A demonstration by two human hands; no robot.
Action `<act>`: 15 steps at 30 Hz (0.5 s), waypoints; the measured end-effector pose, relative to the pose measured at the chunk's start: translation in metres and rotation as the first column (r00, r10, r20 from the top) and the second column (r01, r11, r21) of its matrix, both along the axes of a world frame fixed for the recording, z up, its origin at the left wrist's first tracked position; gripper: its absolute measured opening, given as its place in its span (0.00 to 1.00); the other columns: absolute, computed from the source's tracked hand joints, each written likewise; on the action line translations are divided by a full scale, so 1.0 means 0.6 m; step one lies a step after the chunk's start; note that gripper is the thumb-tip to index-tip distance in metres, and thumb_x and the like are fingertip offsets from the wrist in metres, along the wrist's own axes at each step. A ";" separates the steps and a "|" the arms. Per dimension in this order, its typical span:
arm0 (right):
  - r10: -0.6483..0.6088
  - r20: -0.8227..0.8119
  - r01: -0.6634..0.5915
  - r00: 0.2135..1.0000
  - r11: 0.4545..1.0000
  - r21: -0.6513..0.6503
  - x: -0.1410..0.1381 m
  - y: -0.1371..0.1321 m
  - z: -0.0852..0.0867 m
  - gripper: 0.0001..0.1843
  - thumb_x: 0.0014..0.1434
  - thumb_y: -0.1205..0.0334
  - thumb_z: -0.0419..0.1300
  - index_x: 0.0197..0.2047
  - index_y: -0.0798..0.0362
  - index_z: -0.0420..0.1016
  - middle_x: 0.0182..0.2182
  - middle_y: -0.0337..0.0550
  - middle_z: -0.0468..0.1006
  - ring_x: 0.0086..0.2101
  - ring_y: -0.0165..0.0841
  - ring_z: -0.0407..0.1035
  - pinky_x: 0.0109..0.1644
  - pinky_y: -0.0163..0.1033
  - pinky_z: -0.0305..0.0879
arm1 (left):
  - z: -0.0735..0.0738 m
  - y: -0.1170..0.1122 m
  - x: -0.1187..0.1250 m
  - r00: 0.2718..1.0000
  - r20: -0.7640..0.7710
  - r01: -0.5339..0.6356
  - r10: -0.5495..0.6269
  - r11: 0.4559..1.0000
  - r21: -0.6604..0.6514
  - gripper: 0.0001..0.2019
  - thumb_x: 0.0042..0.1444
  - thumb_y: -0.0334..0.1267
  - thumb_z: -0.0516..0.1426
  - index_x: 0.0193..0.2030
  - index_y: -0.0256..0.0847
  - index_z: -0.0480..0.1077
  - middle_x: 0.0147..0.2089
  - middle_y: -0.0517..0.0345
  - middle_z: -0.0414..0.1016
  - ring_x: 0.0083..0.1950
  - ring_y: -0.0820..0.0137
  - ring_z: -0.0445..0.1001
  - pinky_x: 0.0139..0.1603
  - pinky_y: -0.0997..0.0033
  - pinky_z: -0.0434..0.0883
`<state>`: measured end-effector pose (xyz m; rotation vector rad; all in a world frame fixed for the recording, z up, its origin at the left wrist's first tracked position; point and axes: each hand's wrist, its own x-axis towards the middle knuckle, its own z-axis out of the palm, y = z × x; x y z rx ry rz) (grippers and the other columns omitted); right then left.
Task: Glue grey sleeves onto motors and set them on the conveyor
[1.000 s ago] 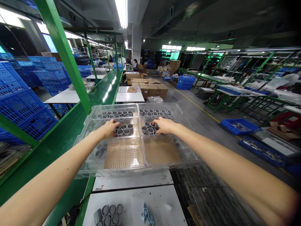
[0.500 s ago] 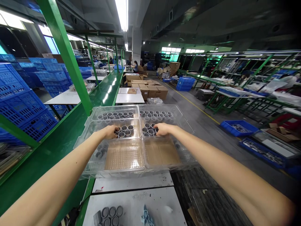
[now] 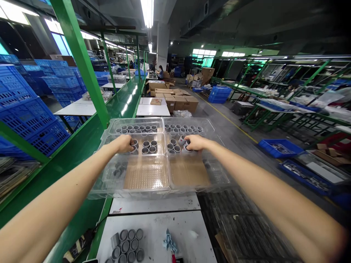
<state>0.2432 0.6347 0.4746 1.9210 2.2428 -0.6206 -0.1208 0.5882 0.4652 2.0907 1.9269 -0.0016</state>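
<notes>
A clear plastic tray with several compartments stands in front of me, and short grey tube pieces fill its far row. My left hand is closed on a few grey tube pieces in the middle left compartment, and a gap separates them from a small cluster of tube pieces. In the middle right compartment my right hand grips more tube pieces, at least one of them tilted. Beside these stand further tube pieces. My fingers partly hide what both hands hold.
Below the tray, a white table carries more grey tube pieces and a light blue rag. A green conveyor and a green post are on the left. Cardboard boxes lie beyond; blue bins stand right.
My left hand has drawn its tube pieces left, away from the cluster. My right hand has shifted slightly right, and its tube pieces now stand apart and tilt.
</notes>
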 end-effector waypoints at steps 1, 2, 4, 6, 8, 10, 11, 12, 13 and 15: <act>0.003 -0.008 -0.003 1.000 1.000 0.024 0.006 -0.002 0.016 0.21 0.73 0.56 0.67 0.65 0.53 0.74 0.54 0.49 0.80 0.44 0.38 0.79 0.45 0.45 0.82 | 0.021 -0.009 -0.003 1.000 0.003 -0.018 0.018 0.999 0.037 0.15 0.69 0.44 0.65 0.58 0.39 0.77 0.57 0.50 0.81 0.53 0.59 0.83 0.53 0.53 0.82; 0.010 -0.019 -0.009 1.000 0.999 0.052 0.013 -0.007 0.034 0.23 0.72 0.57 0.68 0.65 0.53 0.73 0.53 0.49 0.80 0.41 0.37 0.80 0.43 0.44 0.82 | 0.042 -0.023 -0.005 0.999 0.013 -0.040 0.039 0.996 0.083 0.14 0.69 0.44 0.65 0.56 0.39 0.78 0.55 0.51 0.82 0.52 0.59 0.83 0.52 0.54 0.82; 0.038 -0.049 -0.031 0.998 0.992 0.124 0.024 -0.030 0.068 0.27 0.67 0.60 0.71 0.67 0.52 0.73 0.49 0.48 0.83 0.39 0.37 0.80 0.41 0.41 0.81 | 0.083 -0.070 -0.007 0.994 0.056 -0.106 0.097 0.975 0.196 0.12 0.68 0.44 0.66 0.51 0.38 0.79 0.49 0.53 0.83 0.48 0.61 0.83 0.51 0.54 0.81; 0.089 -0.094 -0.067 0.992 0.974 0.217 0.029 -0.079 0.095 0.30 0.65 0.62 0.70 0.68 0.49 0.74 0.49 0.47 0.84 0.43 0.41 0.81 0.46 0.42 0.81 | 0.108 -0.147 -0.006 0.979 0.140 -0.188 0.151 0.930 0.315 0.10 0.64 0.42 0.65 0.48 0.41 0.81 0.44 0.55 0.85 0.45 0.59 0.83 0.52 0.57 0.78; 0.150 -0.157 -0.094 0.976 0.943 0.319 0.024 -0.156 0.105 0.30 0.66 0.64 0.66 0.70 0.48 0.72 0.56 0.47 0.82 0.54 0.46 0.79 0.57 0.47 0.78 | 0.106 -0.242 -0.002 0.958 0.235 -0.247 0.166 0.894 0.375 0.12 0.64 0.43 0.62 0.51 0.45 0.81 0.49 0.57 0.86 0.48 0.59 0.83 0.54 0.58 0.77; 0.277 -0.317 -0.124 0.907 0.895 0.427 0.012 -0.254 0.096 0.29 0.63 0.63 0.67 0.67 0.46 0.75 0.58 0.45 0.81 0.56 0.49 0.77 0.62 0.54 0.75 | 0.073 -0.340 0.008 0.941 0.308 -0.244 0.139 0.911 0.333 0.12 0.63 0.44 0.61 0.50 0.48 0.81 0.55 0.60 0.85 0.52 0.60 0.82 0.56 0.61 0.77; 0.341 -0.428 -0.147 0.837 0.893 0.425 0.003 -0.305 0.084 0.26 0.62 0.61 0.68 0.63 0.42 0.78 0.56 0.44 0.81 0.54 0.49 0.78 0.59 0.54 0.78 | 0.043 -0.387 0.016 0.935 0.335 -0.216 0.119 0.939 0.267 0.09 0.61 0.44 0.62 0.46 0.48 0.81 0.56 0.62 0.85 0.53 0.61 0.82 0.56 0.62 0.78; 0.368 -0.517 -0.201 0.773 0.915 0.351 -0.006 -0.354 0.065 0.23 0.63 0.59 0.69 0.61 0.39 0.80 0.56 0.43 0.81 0.53 0.47 0.78 0.54 0.50 0.80 | 0.004 -0.430 0.026 0.929 0.353 -0.185 0.113 0.966 0.179 0.08 0.62 0.42 0.62 0.45 0.48 0.82 0.56 0.61 0.85 0.52 0.61 0.83 0.54 0.63 0.79; 0.359 -0.573 -0.280 0.737 0.933 0.225 -0.018 -0.399 0.038 0.22 0.65 0.59 0.68 0.61 0.38 0.79 0.57 0.43 0.79 0.52 0.44 0.78 0.53 0.47 0.81 | -0.042 -0.470 0.036 0.924 0.366 -0.150 0.108 0.985 0.088 0.08 0.61 0.38 0.63 0.45 0.48 0.82 0.55 0.60 0.85 0.52 0.62 0.83 0.53 0.64 0.80; 0.318 -0.595 -0.416 0.738 0.909 -0.031 -0.048 -0.467 -0.035 0.20 0.69 0.63 0.64 0.62 0.40 0.78 0.55 0.43 0.78 0.46 0.37 0.78 0.49 0.41 0.79 | -0.149 -0.538 0.057 0.924 0.362 -0.093 0.121 0.991 -0.093 0.10 0.62 0.29 0.63 0.47 0.45 0.82 0.55 0.57 0.85 0.56 0.63 0.83 0.59 0.63 0.79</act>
